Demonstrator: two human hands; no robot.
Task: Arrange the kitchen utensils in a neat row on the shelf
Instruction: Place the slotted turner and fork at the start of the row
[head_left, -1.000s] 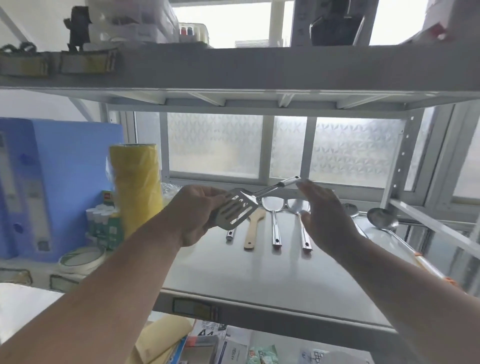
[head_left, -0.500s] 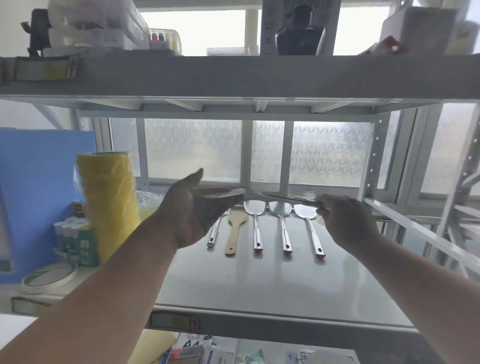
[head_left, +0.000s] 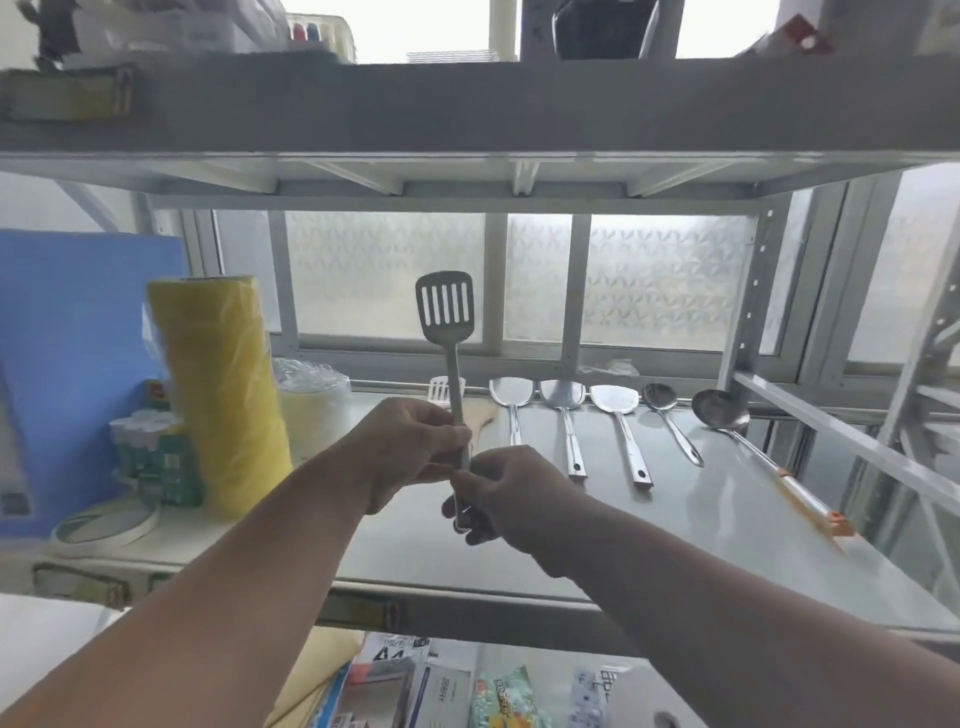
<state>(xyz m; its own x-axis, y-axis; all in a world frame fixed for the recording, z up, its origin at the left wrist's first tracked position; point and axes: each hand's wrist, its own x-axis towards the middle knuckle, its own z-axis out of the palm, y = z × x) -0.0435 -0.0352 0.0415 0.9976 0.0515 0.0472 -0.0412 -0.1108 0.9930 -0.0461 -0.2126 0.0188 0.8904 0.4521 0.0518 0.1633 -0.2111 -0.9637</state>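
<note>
A slotted steel spatula (head_left: 445, 312) stands upright above the shelf (head_left: 675, 561), blade up. My left hand (head_left: 410, 447) grips its handle in the middle and my right hand (head_left: 506, 493) grips the handle's lower end. Behind my hands a row of utensils lies on the shelf, heads toward the window: another slotted turner (head_left: 441, 387), a wooden spatula (head_left: 480, 418) partly hidden, three steel turners (head_left: 511, 395) (head_left: 563, 397) (head_left: 615, 402), a spoon (head_left: 662, 402) and a long ladle (head_left: 719, 410) with an orange-tipped handle.
A yellow roll (head_left: 223, 389), a stack of clear cups (head_left: 311, 400), small bottles (head_left: 150, 452), a tape roll (head_left: 106, 522) and a blue board (head_left: 72, 364) fill the shelf's left side. An upper shelf (head_left: 467, 104) hangs overhead. Boxes and packets lie below.
The spatula turned from lying level between my hands to standing upright, blade up. Both hands came together on its handle, and the view shifted to show the spoon and ladle.
</note>
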